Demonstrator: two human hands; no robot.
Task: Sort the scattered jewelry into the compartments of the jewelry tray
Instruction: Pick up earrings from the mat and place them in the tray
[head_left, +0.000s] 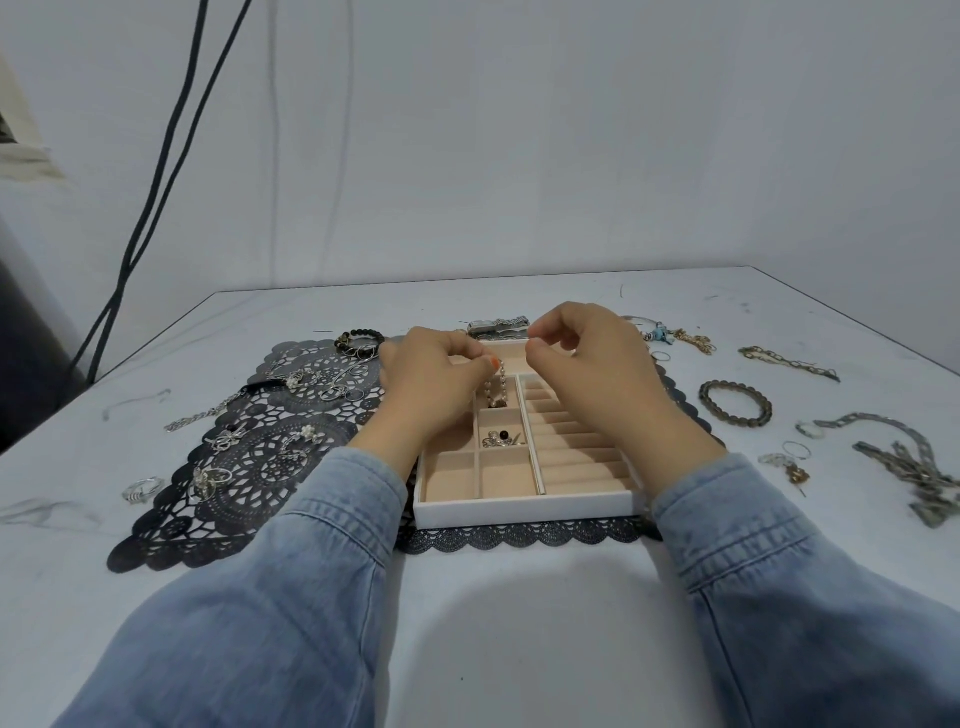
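The white jewelry tray (524, 512), lined in peach with square compartments at left and ring rolls at right, sits on a black lace mat (270, 467) on the table (519, 597). The left hand (431, 379) pinches a pale beaded chain (496, 387) in its fingers (483, 364), dangling it into a small compartment. The right hand (587, 364) curls its fingers, tips pinched; what they hold cannot be told

Black lace mat (270, 462) on white table (519, 597)
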